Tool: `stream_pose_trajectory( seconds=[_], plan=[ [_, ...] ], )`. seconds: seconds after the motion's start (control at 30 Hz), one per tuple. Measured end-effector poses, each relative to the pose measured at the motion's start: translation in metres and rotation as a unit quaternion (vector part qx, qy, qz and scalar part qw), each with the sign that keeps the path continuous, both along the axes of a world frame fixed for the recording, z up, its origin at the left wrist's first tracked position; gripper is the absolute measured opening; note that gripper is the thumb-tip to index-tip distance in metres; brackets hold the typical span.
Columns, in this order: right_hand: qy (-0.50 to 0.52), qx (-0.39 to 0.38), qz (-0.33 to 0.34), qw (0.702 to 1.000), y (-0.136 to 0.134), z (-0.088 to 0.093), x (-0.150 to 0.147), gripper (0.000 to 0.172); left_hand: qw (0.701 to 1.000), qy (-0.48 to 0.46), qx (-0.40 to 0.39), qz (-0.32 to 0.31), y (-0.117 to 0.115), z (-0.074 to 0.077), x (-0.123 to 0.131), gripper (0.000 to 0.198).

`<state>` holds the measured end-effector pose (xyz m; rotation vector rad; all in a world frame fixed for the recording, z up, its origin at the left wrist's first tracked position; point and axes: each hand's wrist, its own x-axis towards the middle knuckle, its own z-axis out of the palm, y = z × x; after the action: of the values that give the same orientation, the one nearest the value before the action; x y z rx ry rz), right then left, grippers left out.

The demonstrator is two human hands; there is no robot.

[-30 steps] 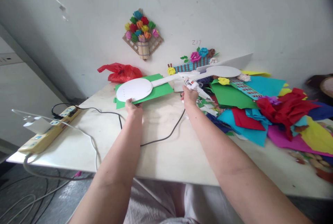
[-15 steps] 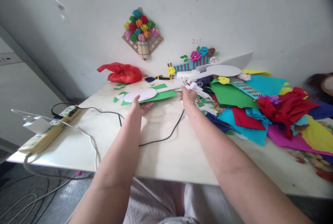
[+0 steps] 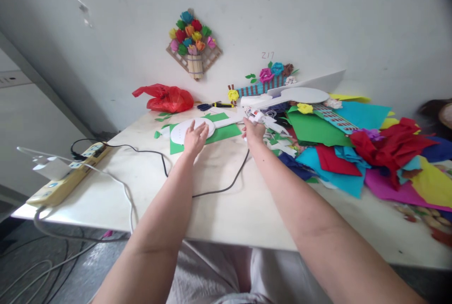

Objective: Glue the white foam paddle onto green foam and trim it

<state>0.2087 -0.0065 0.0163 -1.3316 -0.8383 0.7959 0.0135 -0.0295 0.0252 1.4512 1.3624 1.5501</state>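
A white board cutout (image 3: pixel 178 130), round with a long straight neck running right, lies over a green paper sheet (image 3: pixel 226 133). My left hand (image 3: pixel 196 139) is on or just above the round part's near right edge. Its fingers are apart and nothing is in them. My right hand (image 3: pixel 254 133) is closed around a white hot glue gun (image 3: pixel 258 116) near the end of the neck. A black cord (image 3: pixel 231 186) trails from below that hand across the table. The fingers hide most of the gun's handle.
Coloured paper sheets (image 3: pixel 318 127) and crumpled red paper (image 3: pixel 383 141) cover the right side. A yellow power strip (image 3: pixel 63 176) sits at the left edge. Toward the wall are a red plastic bag (image 3: pixel 171 99), scissors (image 3: pixel 205 106) and a yellow-black cutter (image 3: pixel 224 105).
My left hand has gone from gripping the cutout's near edge to resting with spread fingers over it. The green sheet's near left corner now shows more. My right hand still holds the glue gun.
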Motion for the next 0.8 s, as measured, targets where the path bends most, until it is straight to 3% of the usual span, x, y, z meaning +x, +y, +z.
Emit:
stream_pose_trajectory(
  seconds=[0.07, 0.13, 0.2, 0.27, 0.37, 0.8],
  plan=[
    [0.026, 0.017, -0.03, 0.999, 0.0, -0.001, -0.003, 0.019, 0.973, 0.228, -0.013, -0.014, 0.002, -0.008, 0.001, 0.024],
    [0.039, 0.026, -0.042, 0.998, -0.002, -0.002, -0.006, 0.018, 0.905, 0.423, -0.038, -0.024, 0.004, -0.014, 0.002, 0.04],
    [0.036, 0.02, -0.033, 0.999, -0.003, -0.002, -0.008, 0.018, 0.842, 0.535, -0.06, -0.026, 0.007, -0.019, 0.005, 0.053],
    [0.033, 0.015, -0.025, 0.999, -0.005, -0.002, -0.01, 0.017, 0.809, 0.581, -0.082, -0.031, 0.009, -0.022, 0.007, 0.061],
    [0.029, 0.018, -0.021, 0.999, -0.006, -0.003, -0.011, 0.017, 0.797, 0.594, -0.103, -0.034, 0.011, -0.025, 0.009, 0.066],
    [-0.01, 0.01, -0.019, 1.0, -0.003, -0.011, -0.012, 0.021, 0.806, 0.578, -0.123, -0.027, 0.014, -0.026, 0.012, 0.069]
  ],
)
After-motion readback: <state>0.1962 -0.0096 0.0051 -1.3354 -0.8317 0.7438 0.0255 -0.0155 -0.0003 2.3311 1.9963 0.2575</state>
